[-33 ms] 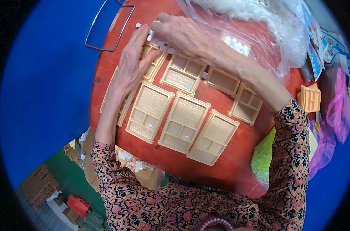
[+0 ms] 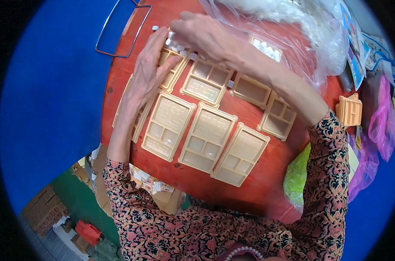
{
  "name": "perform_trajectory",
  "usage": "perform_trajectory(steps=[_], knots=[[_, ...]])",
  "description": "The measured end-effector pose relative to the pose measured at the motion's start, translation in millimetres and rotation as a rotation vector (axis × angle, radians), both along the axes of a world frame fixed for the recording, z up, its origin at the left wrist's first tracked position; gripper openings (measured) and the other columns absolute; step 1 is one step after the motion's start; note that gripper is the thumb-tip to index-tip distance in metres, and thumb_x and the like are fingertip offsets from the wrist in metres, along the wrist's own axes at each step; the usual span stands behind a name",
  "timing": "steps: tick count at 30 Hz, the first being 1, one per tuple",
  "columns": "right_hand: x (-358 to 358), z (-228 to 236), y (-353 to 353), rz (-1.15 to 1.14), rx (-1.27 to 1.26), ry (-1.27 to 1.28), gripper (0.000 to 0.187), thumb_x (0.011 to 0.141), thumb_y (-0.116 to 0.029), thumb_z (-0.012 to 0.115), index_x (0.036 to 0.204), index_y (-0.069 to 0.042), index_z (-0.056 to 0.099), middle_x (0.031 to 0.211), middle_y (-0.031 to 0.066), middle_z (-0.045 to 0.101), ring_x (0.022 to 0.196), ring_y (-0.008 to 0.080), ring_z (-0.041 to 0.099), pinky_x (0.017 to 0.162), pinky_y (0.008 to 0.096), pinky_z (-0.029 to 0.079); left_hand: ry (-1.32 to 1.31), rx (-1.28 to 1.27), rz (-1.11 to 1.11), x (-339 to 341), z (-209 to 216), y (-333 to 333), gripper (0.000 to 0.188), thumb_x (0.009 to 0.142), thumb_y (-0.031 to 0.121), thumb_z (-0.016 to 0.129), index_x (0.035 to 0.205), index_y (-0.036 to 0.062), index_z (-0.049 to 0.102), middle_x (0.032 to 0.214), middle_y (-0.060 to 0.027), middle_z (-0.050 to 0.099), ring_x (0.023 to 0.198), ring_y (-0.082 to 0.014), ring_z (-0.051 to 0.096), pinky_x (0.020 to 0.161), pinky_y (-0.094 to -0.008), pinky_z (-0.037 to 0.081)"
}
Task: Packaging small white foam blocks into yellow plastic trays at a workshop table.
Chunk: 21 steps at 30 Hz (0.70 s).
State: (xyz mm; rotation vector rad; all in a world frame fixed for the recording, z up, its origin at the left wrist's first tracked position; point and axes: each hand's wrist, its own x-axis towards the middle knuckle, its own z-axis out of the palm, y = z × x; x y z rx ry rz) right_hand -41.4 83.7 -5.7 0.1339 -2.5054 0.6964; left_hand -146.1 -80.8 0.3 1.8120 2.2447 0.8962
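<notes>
Tray [image 2: 170, 79] slants lengthwise, far end rightward — left hand [image 2: 149, 63], thumb spread, over it (right hand [image 2: 202, 37]: grip unclear).

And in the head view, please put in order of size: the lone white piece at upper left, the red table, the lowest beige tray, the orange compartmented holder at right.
Largest to smallest:
1. red table
2. lowest beige tray
3. orange compartmented holder
4. lone white piece

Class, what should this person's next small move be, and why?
Perhaps the left hand should draw in the small white piece beside it: that lies on the red tabletop, apart from the white pieces clustered near the right hand.
</notes>
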Motion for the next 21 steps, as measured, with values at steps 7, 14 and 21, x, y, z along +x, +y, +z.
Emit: perform_trajectory(steps=[7,14,21], knots=[[-3,18,17,-0.013,-1.290,-0.390,0.022,0.090,-0.023,0.060,0.080,-0.003,0.061,0.065,0.0018,0.057,0.051,0.0079,0.051,0.042,0.0231,0.041,0.067,0.039,0.056,-19,4,-10,0.047,0.088,0.020,0.060,0.128,-0.0037,0.049,0.138,-0.0211,0.044,0.127,-0.0346,0.044,0.105,-0.0388,0.037],[-11,-6,-16,0.042,-1.624,-0.400,0.019,0.092,-0.025,0.060,0.082,-0.009,0.061,0.064,-0.0006,0.058,0.047,0.0074,0.050,0.039,0.0232,0.037,0.069,-0.039,0.137,-26,8,-36,0.030,0.093,0.009,0.051,0.120,-0.0001,0.057,0.131,-0.0159,0.053,0.122,-0.0306,0.050,0.101,-0.0349,0.040],[-40,-12,-84,-0.127,-0.990,-0.046,0.026,0.086,-0.021,0.060,0.095,0.002,0.065,0.076,0.0175,0.064,0.066,0.0239,0.064,0.062,0.0349,0.050,-0.026,-0.095,0.465,4,-13,-74,0.030,0.093,0.001,0.043,0.121,-0.0055,0.053,0.127,-0.0224,0.053,0.125,-0.0358,0.045,0.104,-0.0386,0.036]])
